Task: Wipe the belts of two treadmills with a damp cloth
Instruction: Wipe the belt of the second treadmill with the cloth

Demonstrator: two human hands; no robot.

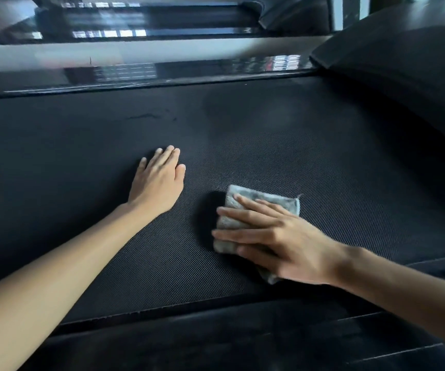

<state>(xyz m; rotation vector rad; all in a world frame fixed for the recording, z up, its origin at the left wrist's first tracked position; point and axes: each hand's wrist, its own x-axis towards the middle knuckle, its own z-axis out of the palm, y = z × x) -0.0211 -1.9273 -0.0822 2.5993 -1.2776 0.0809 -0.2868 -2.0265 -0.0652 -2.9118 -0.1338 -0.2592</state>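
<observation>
A black textured treadmill belt (pixel 82 162) fills the middle of the head view. A folded grey cloth (pixel 269 203) lies flat on the belt, right of centre. My right hand (pixel 277 242) presses down on the cloth with straight, spread fingers, covering its near half. My left hand (pixel 159 180) rests flat on the bare belt to the left of the cloth, fingers straight and together, apart from the cloth. A darker damp patch (pixel 242 116) shows on the belt beyond the cloth.
A glossy black side rail (pixel 135 73) runs along the belt's far edge, and a dark near side rail (pixel 216 338) lies below my arms. The black motor hood (pixel 403 57) rises at the right end of the belt.
</observation>
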